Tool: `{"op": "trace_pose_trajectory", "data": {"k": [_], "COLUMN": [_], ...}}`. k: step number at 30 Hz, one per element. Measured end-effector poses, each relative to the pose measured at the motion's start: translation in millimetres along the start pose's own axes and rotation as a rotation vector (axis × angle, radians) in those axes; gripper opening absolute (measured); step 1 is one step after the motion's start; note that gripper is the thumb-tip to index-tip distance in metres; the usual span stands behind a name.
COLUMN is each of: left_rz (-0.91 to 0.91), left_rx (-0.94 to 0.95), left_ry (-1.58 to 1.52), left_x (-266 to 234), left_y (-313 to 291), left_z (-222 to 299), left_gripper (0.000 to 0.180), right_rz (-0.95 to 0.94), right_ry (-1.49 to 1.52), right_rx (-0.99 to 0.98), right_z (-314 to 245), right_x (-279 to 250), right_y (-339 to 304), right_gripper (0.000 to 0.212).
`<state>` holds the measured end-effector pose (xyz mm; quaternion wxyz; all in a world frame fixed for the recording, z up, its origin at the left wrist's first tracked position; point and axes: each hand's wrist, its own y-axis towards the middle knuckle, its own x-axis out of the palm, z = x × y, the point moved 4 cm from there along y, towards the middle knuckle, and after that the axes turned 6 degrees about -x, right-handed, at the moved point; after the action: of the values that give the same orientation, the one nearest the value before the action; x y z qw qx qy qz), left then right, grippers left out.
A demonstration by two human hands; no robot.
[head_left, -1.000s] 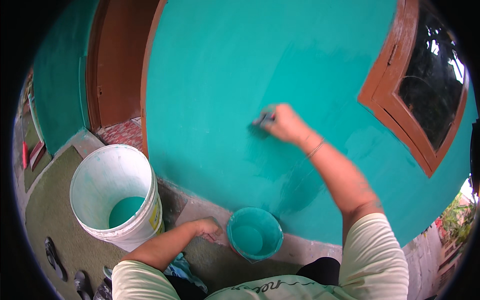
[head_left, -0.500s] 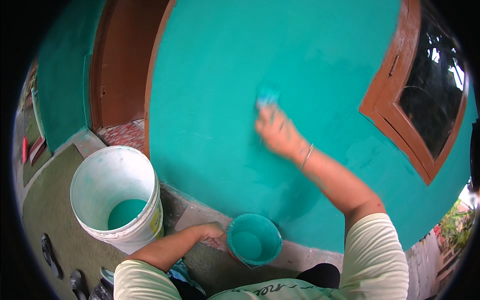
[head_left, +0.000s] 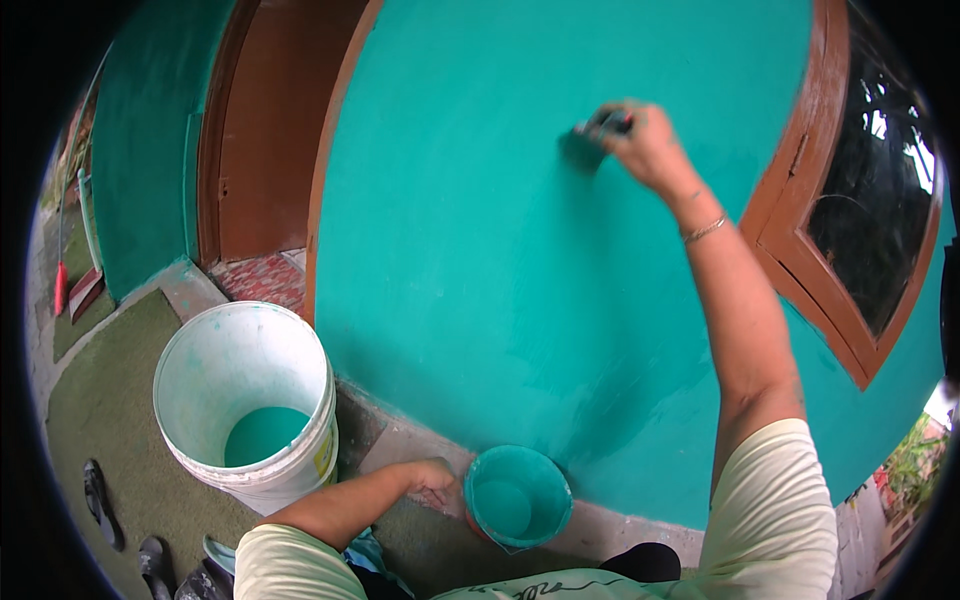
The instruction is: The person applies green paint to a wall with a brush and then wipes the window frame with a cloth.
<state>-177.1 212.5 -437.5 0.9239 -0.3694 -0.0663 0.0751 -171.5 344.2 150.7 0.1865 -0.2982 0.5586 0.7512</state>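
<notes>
My right hand [head_left: 645,145] is raised against the turquoise wall [head_left: 450,250], closed round a paintbrush [head_left: 584,150]. The brush is smeared by motion, its bristles at the wall and pointing down to the left. Low at the wall's foot, my left hand [head_left: 432,482] is curled beside a small paint bucket [head_left: 474,505]. Whether those fingers grip the bucket's handle or just rest by its side I cannot tell. Turquoise paint [head_left: 503,508] lies inside this bucket. Darker, wet-looking patches show on the wall below the brush.
A large white bucket [head_left: 185,375] with turquoise paint in the bottom stands to the left. Behind it is a brown door [head_left: 270,130]. A brown-framed window [head_left: 775,235] is at the right. Dark slippers [head_left: 97,500] lie at the lower left, and a dustpan [head_left: 87,292] stands farther back.
My right hand has moved up and to the right with the paintbrush, and its wrist has turned so the bristles now point down-left. My left hand stays beside the small bucket. The view has shifted slightly.
</notes>
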Motion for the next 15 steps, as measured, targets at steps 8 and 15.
{"op": "trace_pose_trajectory", "data": {"k": [8,15], "left_rz": [-0.031,0.04], "left_rx": [0.028,0.047], "left_ry": [-0.016,-0.036], "left_x": [0.0,-0.7], "left_y": [31.0,-6.7], "left_z": [1.7,20.1], "left_gripper": [0.046,0.046], "right_rz": [0.363,-0.363], "right_ry": [-0.469,-0.334], "right_rx": [-0.496,-0.423], "right_z": [16.3,-64.8], "right_x": [-7.5,136.3], "right_y": [52.6,-86.9], "right_gripper": [0.015,0.013]}}
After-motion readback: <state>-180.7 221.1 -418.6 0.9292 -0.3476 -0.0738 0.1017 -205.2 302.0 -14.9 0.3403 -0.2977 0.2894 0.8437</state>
